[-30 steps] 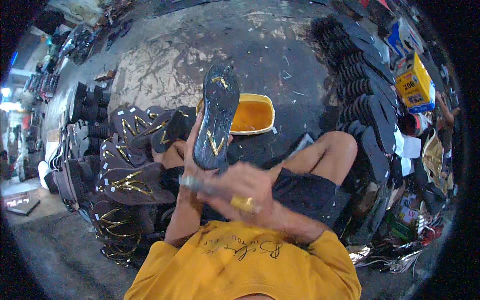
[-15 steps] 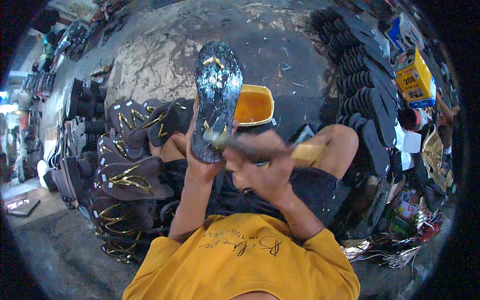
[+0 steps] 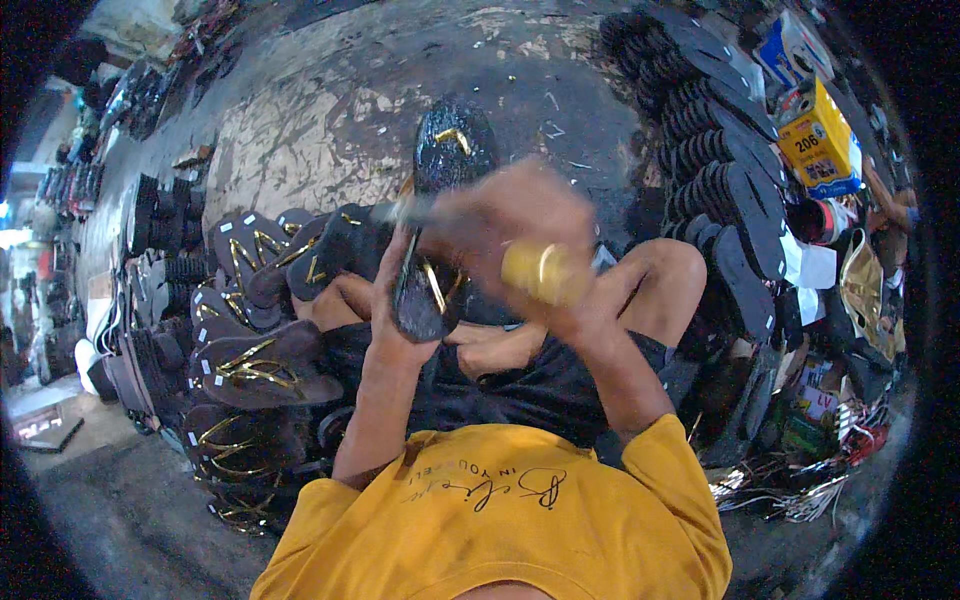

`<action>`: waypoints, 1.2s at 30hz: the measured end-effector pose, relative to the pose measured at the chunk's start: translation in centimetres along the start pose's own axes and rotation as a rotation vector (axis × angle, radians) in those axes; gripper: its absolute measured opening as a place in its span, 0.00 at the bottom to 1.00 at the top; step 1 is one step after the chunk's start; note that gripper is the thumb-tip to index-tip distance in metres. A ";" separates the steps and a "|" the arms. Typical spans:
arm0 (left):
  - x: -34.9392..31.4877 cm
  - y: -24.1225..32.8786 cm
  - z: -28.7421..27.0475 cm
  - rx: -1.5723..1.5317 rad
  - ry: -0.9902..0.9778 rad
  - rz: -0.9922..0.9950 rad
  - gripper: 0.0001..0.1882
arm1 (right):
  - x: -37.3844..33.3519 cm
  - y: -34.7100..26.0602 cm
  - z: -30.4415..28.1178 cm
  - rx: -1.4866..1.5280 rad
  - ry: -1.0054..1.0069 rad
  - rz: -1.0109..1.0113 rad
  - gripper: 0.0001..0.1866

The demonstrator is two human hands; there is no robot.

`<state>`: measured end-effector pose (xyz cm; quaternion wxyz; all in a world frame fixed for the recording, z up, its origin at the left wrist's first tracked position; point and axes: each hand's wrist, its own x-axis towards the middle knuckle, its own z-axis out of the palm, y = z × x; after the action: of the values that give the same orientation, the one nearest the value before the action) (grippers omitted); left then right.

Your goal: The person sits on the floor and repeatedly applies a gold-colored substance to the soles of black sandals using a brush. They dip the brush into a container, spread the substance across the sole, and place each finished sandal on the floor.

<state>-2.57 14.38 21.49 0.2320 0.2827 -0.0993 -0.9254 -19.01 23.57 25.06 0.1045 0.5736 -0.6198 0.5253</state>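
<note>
Handwork: propping glossy black sole out in front, in half-curled left hand; gripping yellow-handled tool in curled right hand, blurring over the sole's middle; ideally stroking evenly, bracing firmly, sparing gold strap ends.

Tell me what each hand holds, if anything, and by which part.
The left hand holds a black sole by its lower end and left edge. The right hand grips a blurred yellow-ended tool; exactly where is unclear.
</note>
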 end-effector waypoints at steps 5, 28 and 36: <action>2.8 1.6 -2.4 0.123 -0.294 -0.010 0.23 | -4.9 -5.3 1.3 0.408 0.032 0.328 0.09; 1.4 -1.0 -4.8 0.928 -0.102 0.391 0.27 | -4.7 -3.5 1.1 0.146 0.206 0.683 0.09; 1.7 -0.3 -3.8 0.709 -0.313 0.375 0.21 | -4.7 -4.8 -0.2 0.216 0.109 0.612 0.08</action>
<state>-1.76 13.58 17.51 0.2670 0.1782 -0.4948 -0.8075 -13.65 27.54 24.21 -0.0865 0.3396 -0.6974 0.6251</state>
